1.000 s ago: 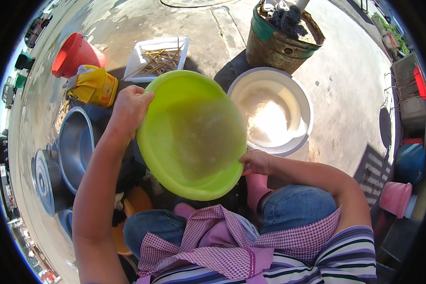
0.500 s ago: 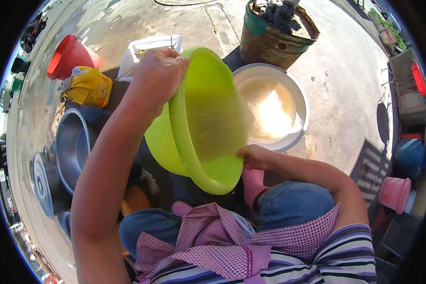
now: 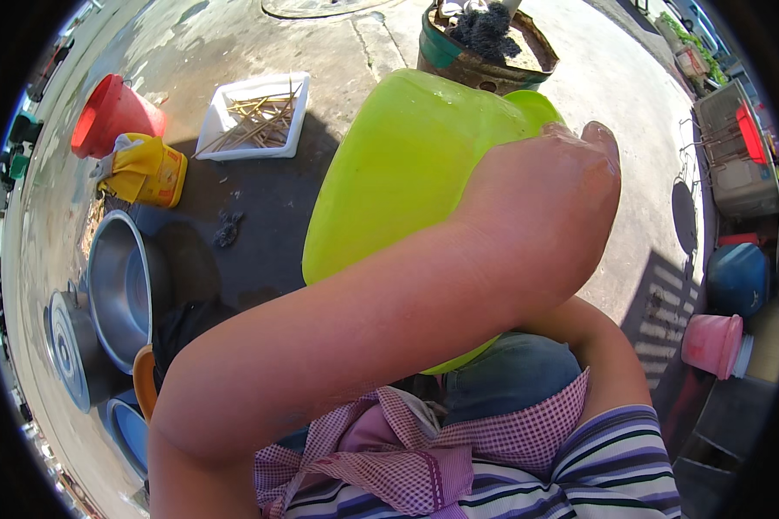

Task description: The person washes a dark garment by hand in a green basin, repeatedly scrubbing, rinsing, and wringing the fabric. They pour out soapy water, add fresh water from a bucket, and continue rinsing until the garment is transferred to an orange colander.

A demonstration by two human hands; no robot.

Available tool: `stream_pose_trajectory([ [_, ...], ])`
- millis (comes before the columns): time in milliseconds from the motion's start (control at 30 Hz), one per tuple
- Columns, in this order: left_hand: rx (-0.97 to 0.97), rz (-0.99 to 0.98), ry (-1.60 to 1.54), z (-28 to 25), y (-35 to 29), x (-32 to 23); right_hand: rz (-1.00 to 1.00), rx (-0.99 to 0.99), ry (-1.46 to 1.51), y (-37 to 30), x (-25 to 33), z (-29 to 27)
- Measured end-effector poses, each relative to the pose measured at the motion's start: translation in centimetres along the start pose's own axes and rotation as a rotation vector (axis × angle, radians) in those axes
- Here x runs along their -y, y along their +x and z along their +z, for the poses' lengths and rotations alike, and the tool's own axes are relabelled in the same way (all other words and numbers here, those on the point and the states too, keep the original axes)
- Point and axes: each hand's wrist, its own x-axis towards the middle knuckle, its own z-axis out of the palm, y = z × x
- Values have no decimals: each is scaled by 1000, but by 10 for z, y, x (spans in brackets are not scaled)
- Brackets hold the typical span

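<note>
A: First entry?
B: One lime-green basin (image 3: pixel 398 164), raised in the middle of the scene, tipped steeply on its side, its smooth underside facing left.

A: Hands?
B: Left hand (image 3: pixel 567 203), wet: reached across to the basin's right side, wrist bent, fingers gripping at the rim, tips out of sight. Right forearm (image 3: pixel 593 337): comes in from the near right. Right hand: hidden behind the left forearm (image 3: pixel 346 320); state of its fingers cannot be told.

A: Far left?
B: One white tray (image 3: pixel 268 152) holding loose thin sticks (image 3: pixel 264 117); one red bucket (image 3: pixel 112 117), tilted; one yellow container (image 3: pixel 166 180) just beside it, a yellow cloth (image 3: pixel 131 157) draped over. One dark mesh scrap (image 3: pixel 228 229) on the ground, nearer than the tray.

A: Near left?
B: One metal basin (image 3: pixel 117 285), leaning; one round grey vessel (image 3: pixel 80 363) just beside it; one blue basin (image 3: pixel 131 434), partly covered by the arm.

A: Remainder?
B: Far, behind the green item: one worn drum (image 3: pixel 446 54), dark mesh (image 3: pixel 485 30) on top. Right: one pink bucket (image 3: pixel 710 344).
</note>
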Motion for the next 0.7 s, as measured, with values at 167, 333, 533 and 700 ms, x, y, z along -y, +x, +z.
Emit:
stream_pose_trajectory([
  [167,118,44,33,16,-22,-42,-201,-304,-604,19,-8,14],
  [333,70,46,336,7,-36,-5,-318,-547,-1183,24,-4,13],
  [533,-193,67,326,-64,-66,40,-184,-569,-1621,10,9,-4],
  [700,-589,-219,189,-101,-99,79,52,-531,-1796,-8,6,-22],
])
